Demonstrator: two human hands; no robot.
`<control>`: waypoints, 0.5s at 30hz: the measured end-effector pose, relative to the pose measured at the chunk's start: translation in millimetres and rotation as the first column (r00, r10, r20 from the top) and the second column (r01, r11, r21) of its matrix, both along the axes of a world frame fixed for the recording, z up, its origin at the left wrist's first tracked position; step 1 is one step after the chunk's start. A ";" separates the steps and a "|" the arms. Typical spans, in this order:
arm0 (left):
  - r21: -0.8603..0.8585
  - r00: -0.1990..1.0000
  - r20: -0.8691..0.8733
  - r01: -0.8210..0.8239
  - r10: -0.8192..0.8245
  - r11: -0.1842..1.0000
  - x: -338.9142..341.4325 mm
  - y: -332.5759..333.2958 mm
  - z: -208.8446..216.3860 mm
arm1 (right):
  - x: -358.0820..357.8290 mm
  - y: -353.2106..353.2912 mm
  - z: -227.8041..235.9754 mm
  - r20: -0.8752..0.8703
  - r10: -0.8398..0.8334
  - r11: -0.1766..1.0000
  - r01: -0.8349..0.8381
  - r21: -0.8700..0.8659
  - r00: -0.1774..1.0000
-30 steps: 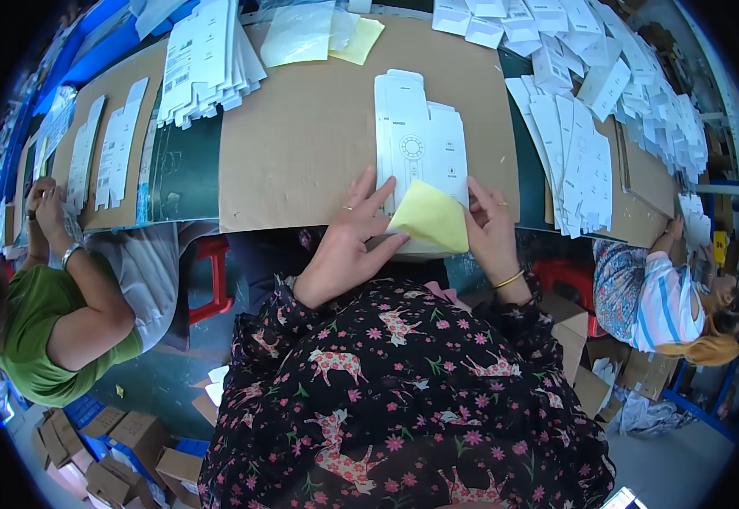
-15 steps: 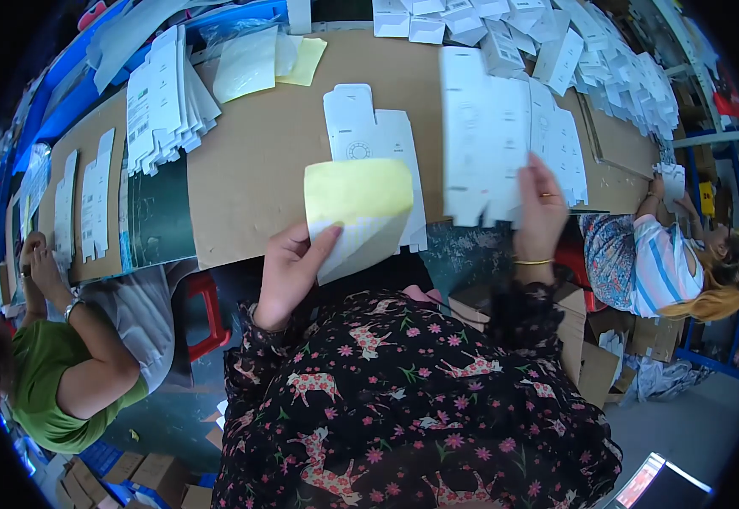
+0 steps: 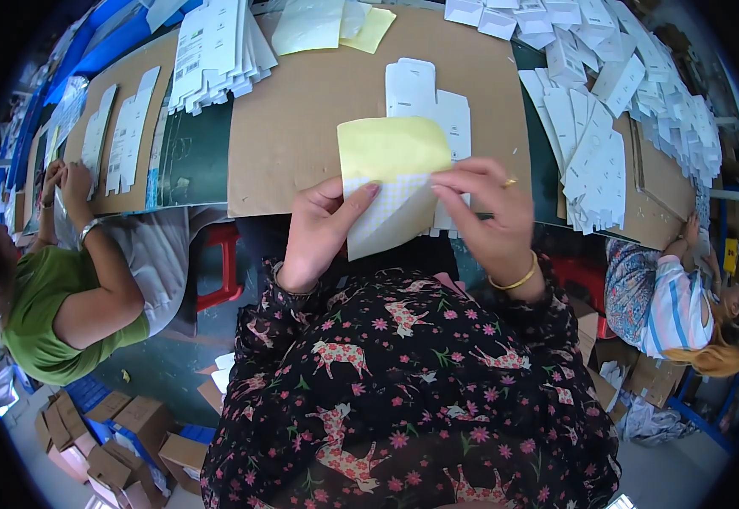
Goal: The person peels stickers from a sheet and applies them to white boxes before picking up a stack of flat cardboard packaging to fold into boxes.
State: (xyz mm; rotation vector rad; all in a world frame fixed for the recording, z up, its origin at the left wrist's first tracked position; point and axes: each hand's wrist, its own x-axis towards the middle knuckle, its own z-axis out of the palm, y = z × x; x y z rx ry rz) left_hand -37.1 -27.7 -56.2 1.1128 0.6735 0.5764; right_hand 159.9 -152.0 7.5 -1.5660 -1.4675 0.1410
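Note:
My left hand (image 3: pixel 319 227) holds a sheet of small stickers (image 3: pixel 399 140), thumb on top. Its upper part is bare pale yellow backing; the lower part carries rows of small pale stickers, and its lower corner bends. At the sheet's right edge, my right hand (image 3: pixel 492 216) pinches with thumb and forefinger; whether a single sticker is between the fingertips is too small to tell. Behind the sheet, a flat white unfolded box (image 3: pixel 412 85) lies on the cardboard, partly hidden.
Flat white boxes (image 3: pixel 217 59) are stacked at the far left, beside more yellow sheets (image 3: pixel 308 24). On the right lies a fanned pile of flat boxes (image 3: pixel 594 174), with folded boxes (image 3: pixel 675 110) heaped behind. Co-workers sit on both sides, one in a green top (image 3: pixel 55 305).
My right hand has let go of the flat white boxes on the right and come left to the sticker sheet's edge. The left hand still holds the sheet. The view has shifted.

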 end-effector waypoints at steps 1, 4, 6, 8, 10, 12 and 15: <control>0.002 0.999 -0.029 0.024 -0.023 1.000 -2.0 0.6 -0.4 | -4.3 7.0 -4.5 0.012 0.018 1.000 -0.018 0.011 1.000; -0.019 1.000 0.025 0.008 -0.008 1.000 -4.4 -2.3 2.8 | -9.6 18.9 -16.1 0.039 0.058 0.998 -0.060 0.032 0.998; -0.033 0.999 0.053 -0.001 0.002 0.999 -3.8 -4.5 5.4 | -11.1 21.4 -20.9 0.043 0.085 0.996 -0.085 -0.005 0.995; -0.049 0.997 0.077 0.012 -0.008 0.999 -1.2 -5.1 8.8 | -10.6 22.9 -23.4 0.045 0.098 0.995 -0.097 -0.027 0.994; -0.060 0.996 0.088 0.020 -0.015 0.998 0.2 -4.3 8.7 | -9.1 23.5 -24.9 0.068 0.107 0.994 -0.106 -0.020 0.992; -0.036 0.996 0.086 0.026 -0.023 0.999 2.1 -2.6 7.3 | -9.4 23.5 -25.4 0.078 0.109 0.994 -0.108 -0.019 0.991; 0.012 0.994 0.111 0.011 -0.013 1.000 6.9 -1.5 5.0 | -9.2 23.4 -24.3 0.085 0.109 0.994 -0.106 -0.037 0.990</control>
